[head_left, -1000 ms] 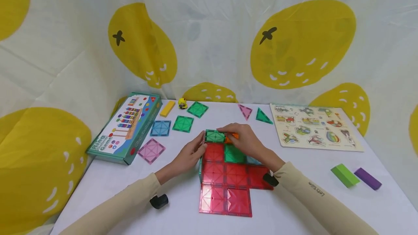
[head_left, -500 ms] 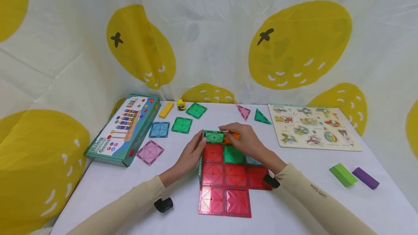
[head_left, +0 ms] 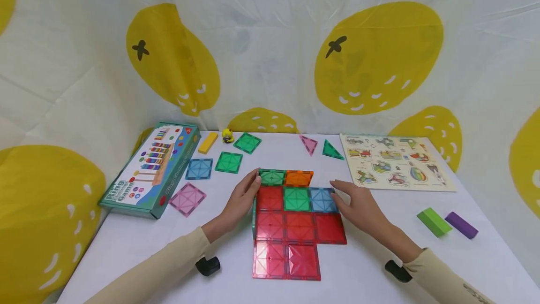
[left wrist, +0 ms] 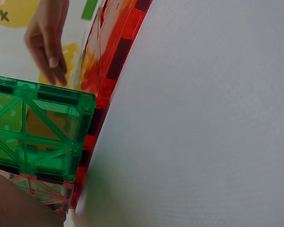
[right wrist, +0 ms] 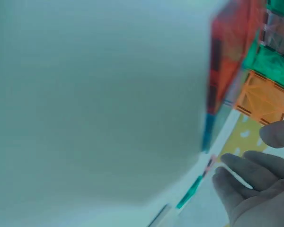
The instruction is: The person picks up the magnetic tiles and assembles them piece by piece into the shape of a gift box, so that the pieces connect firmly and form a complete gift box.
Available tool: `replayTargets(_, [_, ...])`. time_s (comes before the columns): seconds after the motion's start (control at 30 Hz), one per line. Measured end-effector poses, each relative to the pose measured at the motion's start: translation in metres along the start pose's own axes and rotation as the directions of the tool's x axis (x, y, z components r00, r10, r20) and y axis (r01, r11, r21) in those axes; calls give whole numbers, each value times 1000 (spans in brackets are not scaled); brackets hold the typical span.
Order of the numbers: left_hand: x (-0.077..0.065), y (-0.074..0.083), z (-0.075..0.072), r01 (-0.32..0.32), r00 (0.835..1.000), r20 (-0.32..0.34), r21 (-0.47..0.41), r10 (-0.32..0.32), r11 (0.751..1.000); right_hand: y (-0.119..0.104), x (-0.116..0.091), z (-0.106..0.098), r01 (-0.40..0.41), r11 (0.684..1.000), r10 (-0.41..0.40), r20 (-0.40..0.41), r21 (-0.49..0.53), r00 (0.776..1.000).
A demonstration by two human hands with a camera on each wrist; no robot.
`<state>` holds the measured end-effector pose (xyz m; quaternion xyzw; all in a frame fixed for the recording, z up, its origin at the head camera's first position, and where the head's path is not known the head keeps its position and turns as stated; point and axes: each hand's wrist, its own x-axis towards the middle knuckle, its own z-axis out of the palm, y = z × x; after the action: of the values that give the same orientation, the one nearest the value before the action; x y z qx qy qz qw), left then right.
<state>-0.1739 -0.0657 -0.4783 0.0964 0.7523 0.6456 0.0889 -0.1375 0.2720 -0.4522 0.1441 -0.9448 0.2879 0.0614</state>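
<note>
Red, green and blue magnetic tiles lie flat in a joined sheet; a red tile [head_left: 270, 225] sits in its left column. Along the far edge a green tile [head_left: 272, 177] and an orange tile [head_left: 299, 178] stand upright side by side. Another green tile [left wrist: 38, 130] stands on the left edge, with a pink tile [left wrist: 35, 187] beyond it. My left hand [head_left: 239, 201] pinches that pink tile at the far left corner, thumb on the inner side. My right hand [head_left: 364, 208] holds nothing, fingers apart, beside the flat blue tile [head_left: 323, 200].
Loose tiles lie behind and left, including a pink one [head_left: 187, 199] and a blue one [head_left: 199, 169]. A game box [head_left: 152, 168] stands at left, a picture puzzle board [head_left: 392, 163] at back right. Green [head_left: 434, 222] and purple [head_left: 461, 225] blocks lie at right.
My right hand has let go of the orange tile and moved right and nearer, its fingers spreading. The orange tile stays standing. My left hand keeps its place at the corner.
</note>
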Motion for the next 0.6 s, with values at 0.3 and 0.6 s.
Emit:
replayTargets(0.3, [-2, 3, 1, 17, 1000, -20, -1, -17, 1000, 0, -30, 1, -66, 997, 64, 41, 42, 997])
replayTargets(0.6, [-3, 4, 3, 29, 1000, -12, 17, -29, 999, -6, -36, 0, -129, 986, 132, -20, 104, 991])
